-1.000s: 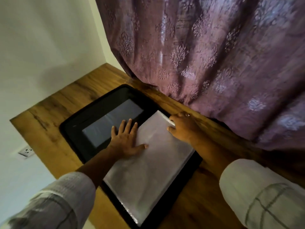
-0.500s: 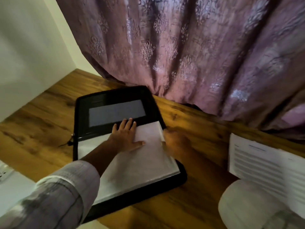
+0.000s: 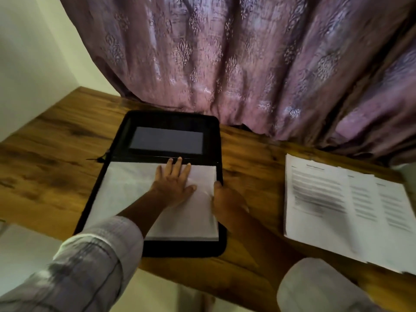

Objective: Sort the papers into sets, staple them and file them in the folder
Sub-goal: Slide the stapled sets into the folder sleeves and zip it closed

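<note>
1. On the table (image 3: 56, 149), the open folder (image 3: 171, 119) holds white pages (image 3: 126, 183);
2. left hand (image 3: 174, 183) presses them flat, fingers apart; right hand (image 3: 227, 199) at their edge is blurry, fingers unclear;
3. pages look light and bendy; best to grab an edge.

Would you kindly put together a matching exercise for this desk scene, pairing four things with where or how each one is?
Things:
1. folder
2. left hand
3. printed papers
4. curtain

Places or states:
A. hangs behind the table
B. lies open on the table
C. pressed flat, fingers spread, on the white sheets in the folder
D. fanned out on the table, to the right of the folder

Pairs: 1-B, 2-C, 3-D, 4-A
</note>
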